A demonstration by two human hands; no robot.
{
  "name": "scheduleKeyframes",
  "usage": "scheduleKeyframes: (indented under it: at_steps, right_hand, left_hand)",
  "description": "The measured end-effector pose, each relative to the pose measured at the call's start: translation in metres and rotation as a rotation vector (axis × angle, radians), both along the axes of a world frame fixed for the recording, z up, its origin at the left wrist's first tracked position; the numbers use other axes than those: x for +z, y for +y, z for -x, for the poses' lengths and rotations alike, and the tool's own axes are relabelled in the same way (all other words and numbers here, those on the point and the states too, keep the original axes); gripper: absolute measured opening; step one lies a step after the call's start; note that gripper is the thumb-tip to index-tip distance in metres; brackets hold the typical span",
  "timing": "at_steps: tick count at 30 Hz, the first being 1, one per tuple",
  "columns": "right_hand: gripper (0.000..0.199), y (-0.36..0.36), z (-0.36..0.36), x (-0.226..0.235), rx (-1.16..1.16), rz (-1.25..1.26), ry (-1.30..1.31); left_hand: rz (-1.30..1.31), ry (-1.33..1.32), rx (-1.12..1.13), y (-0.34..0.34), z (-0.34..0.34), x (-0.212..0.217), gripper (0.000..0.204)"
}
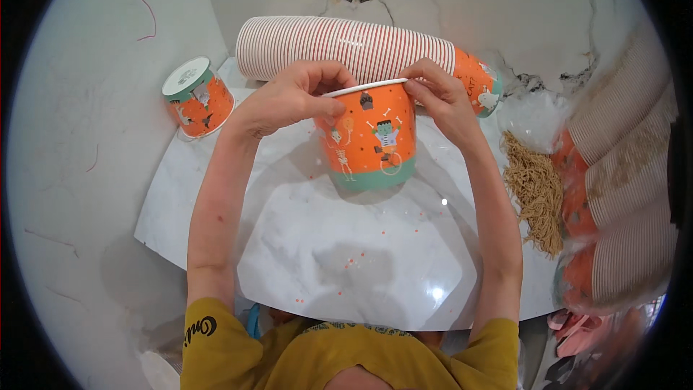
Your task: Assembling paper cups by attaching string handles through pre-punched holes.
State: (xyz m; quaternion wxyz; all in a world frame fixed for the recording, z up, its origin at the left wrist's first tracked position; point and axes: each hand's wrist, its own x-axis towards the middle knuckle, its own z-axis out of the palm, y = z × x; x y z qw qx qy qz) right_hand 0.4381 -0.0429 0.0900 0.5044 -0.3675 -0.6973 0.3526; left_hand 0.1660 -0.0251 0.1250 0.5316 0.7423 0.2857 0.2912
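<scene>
An orange paper bucket [367, 133] with a green base band, a white rim and cartoon figures stands upright before me. At the left of its rim, my left hand [294, 95] pinches the edge between thumb and fingers. My right hand [442, 100] grips the rim's right side in the same way. Behind both hands lies a long nested stack of matching buckets [346, 47], on its side, white rims showing. What is inside the held bucket cannot be seen.
One upside-down bucket [198, 97] stands at the left. A bundle of tan cords [535, 198] lies at the right beside clear plastic [533, 119]. Several wrapped bucket stacks [624, 173] fill the right side. Small orange bits dot the marbled tabletop [289, 260].
</scene>
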Motion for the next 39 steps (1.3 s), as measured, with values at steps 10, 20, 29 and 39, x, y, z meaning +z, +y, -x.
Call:
scheduleKeyframes:
  at_steps: [10, 20, 29, 39]
  right_hand:
    - [0.01, 0.022, -0.008, -0.011, 0.007, -0.343, -0.131]
    - [0.02, -0.015, 0.034, -0.013, -0.333, -0.335, -0.263]
    - [0.025, -0.02, 0.039, -0.018, -0.286, -0.341, -0.187]
    - [0.025, -0.023, 0.044, -0.021, -0.344, -0.455, -0.181]
  left_hand:
    - [0.139, -0.052, -0.11, 0.015, -0.009, -0.013, 0.018]
    - [0.172, -0.103, 0.195, 0.004, -0.024, -0.008, 0.014]
    - [0.199, -0.198, 0.219, -0.005, -0.037, -0.012, 0.015]
    - [0.22, -0.216, 0.241, -0.008, -0.039, -0.014, 0.019]
